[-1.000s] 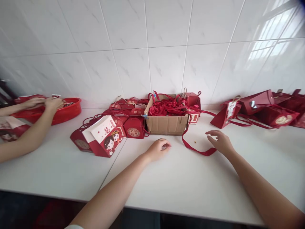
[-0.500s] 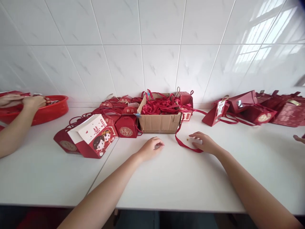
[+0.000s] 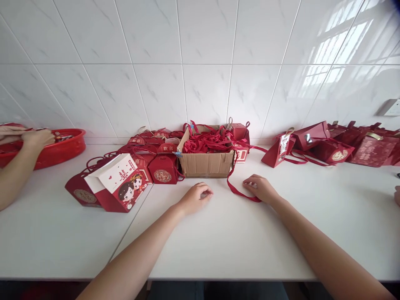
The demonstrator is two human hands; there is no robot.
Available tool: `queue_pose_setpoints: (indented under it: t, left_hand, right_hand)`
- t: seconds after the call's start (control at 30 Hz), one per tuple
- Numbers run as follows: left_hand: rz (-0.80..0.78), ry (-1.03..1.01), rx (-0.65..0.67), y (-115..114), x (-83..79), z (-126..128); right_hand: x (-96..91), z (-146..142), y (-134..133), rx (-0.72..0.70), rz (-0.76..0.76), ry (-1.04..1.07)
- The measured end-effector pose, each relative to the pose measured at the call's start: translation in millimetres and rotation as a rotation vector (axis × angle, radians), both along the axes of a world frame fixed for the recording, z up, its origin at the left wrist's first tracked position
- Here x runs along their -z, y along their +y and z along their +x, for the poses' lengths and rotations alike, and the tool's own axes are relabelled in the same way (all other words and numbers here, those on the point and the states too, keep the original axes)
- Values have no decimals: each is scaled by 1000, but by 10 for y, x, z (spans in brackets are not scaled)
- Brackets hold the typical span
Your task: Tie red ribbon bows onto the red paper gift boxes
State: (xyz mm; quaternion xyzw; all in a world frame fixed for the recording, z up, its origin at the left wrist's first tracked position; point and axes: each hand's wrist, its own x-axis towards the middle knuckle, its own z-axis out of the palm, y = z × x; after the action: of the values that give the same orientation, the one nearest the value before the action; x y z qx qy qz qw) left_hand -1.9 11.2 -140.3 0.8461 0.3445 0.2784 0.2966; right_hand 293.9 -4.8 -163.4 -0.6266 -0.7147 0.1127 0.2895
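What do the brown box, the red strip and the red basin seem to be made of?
Brown box: plain cardboard, matte, with raw flap edges.
Red strip by the right hand: probably woven ribbon, as it lies limp in a loop.
Red basin: likely plastic, smooth with a slight sheen.

Bright daylight; window glare on the wall tiles (image 3: 328,54) upper right; edges bowed; soft shadows.

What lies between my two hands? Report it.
Head view: a red ribbon loop trailing from the cardboard box lies between left hand and right hand; otherwise bare table.
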Motion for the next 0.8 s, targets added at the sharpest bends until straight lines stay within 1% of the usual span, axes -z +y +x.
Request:
queue_pose_setpoints:
  t: [0.27, 0.4, 0.6, 0.67, 0.7, 0.8]
  left_hand:
    - [2, 9, -6, -25, 16, -17]
    - [23, 12, -15, -41, 7, -10]
    - [86, 33, -26, -73, 33, -19]
    - [117, 37, -48, -119, -10, -15]
    - [146, 35, -64, -141, -58, -6]
    - [324, 10, -179, -149, -297, 59]
  right_hand:
    - [53, 109, 42, 124, 11, 71]
    - [49, 133, 41, 130, 13, 62]
    - [42, 190, 6, 120, -8, 22]
    - [39, 206, 2, 126, -15, 14]
    - [37, 213, 2, 130, -17, 12]
    - [22, 233, 13, 134, -19, 8]
